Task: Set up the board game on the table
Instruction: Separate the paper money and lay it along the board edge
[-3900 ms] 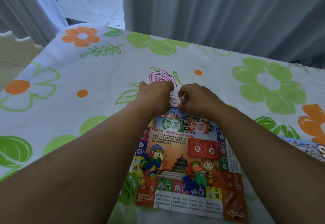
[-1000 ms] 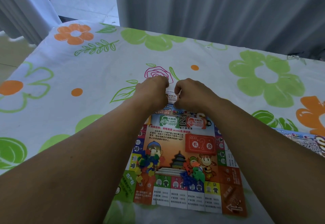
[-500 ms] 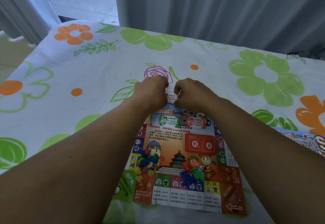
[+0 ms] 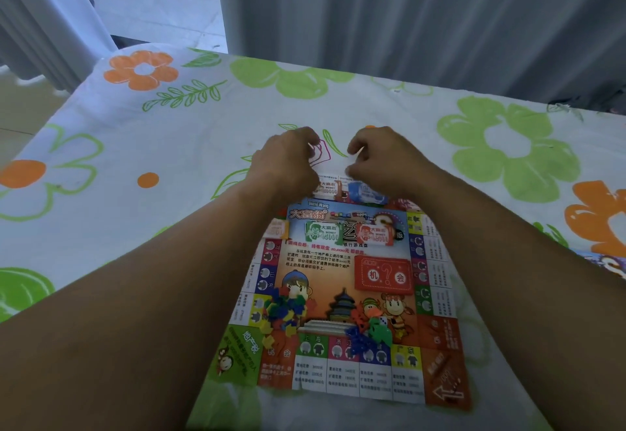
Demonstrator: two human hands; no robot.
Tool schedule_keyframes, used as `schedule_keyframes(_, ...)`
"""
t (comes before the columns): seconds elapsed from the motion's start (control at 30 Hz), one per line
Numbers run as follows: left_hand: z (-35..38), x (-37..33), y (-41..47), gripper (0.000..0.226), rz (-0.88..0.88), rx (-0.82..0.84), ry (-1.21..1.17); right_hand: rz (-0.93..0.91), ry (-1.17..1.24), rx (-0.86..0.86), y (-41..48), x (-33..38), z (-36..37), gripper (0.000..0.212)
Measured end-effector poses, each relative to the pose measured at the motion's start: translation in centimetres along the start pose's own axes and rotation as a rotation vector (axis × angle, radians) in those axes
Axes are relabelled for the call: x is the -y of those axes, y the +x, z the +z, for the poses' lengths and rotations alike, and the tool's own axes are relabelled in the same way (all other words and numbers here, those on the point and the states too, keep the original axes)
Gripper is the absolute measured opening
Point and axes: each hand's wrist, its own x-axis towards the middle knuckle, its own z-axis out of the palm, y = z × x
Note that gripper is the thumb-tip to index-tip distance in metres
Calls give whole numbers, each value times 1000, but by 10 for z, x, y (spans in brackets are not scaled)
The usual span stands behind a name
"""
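The colourful paper game board (image 4: pixel 342 295) lies flat on the flowered tablecloth. On it are a green money stack (image 4: pixel 321 231), a red money stack (image 4: pixel 376 234), a red chance card deck (image 4: pixel 384 274) and two heaps of plastic pieces (image 4: pixel 288 308) (image 4: pixel 369 329). At the board's far edge lie loose play money notes (image 4: pixel 338 188), a blue one among them. My left hand (image 4: pixel 288 159) and right hand (image 4: pixel 386 159) hover over these notes with curled fingers, a small gap between them. My right thumb and fingers pinch at the notes' far edge. What my left fingers hold is hidden.
The tablecloth (image 4: pixel 169 146) covers the whole table. Grey curtains (image 4: pixel 406 17) hang behind its far edge, and floor shows at the far left. A printed box or sheet corner (image 4: pixel 603 263) pokes in at the right edge.
My hands, which pinched one small bundle of notes together, have moved apart. Notes, a blue one among them, now lie spread at the board's far edge. The camera has tilted slightly.
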Motion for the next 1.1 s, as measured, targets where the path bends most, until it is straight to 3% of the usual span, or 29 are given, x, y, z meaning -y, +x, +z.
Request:
schedule_keyframes(0.2, -6, -7, 0, 69, 14, -54, -82, 74, -18, 24, -10, -25, -16, 24)
schedule_keyframes(0.33, 14, -29, 0, 60, 153, 84, 95, 91, -122, 95, -18, -39, -20, 29)
schedule_keyframes(0.5, 37, -50, 1, 60, 272, 144, 357, 59, -208, 121, -26, -45, -19, 29)
schedule_keyframes(0.77, 49, -55, 3, 51, 280, 147, 502, 36, -222, 122, -28, -48, -14, 33)
schedule_keyframes(1.1, 56, -60, 5, 49, 236, 171, 481, 20, -238, 138, -26, -45, -7, 43)
